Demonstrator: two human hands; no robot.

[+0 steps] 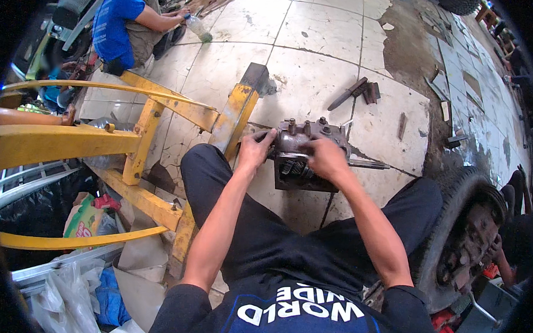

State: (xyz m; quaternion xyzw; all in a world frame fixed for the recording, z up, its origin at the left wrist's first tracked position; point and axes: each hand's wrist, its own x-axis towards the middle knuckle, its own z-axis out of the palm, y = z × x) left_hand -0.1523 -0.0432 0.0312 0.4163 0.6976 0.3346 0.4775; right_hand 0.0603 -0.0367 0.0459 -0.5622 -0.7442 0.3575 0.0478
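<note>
A dark, greasy metal gearbox (292,145) stands on the tiled floor between my legs. Bolts stick up from its top, and gears show through an opening on its near side. A shaft (367,164) juts out to the right. My left hand (255,149) is closed around the gearbox's left end, its thumb near the top edge. My right hand (327,157) is at the top right of the housing. Its fingers are smeared by motion, so whether they hold anything cannot be made out.
A yellow metal frame (65,146) stands close on my left. A large tire (442,233) lies by my right knee. Dark metal pieces (348,94) rest on the floor beyond the gearbox. A person in blue (115,26) sits at the far left, holding a plastic bottle (196,28).
</note>
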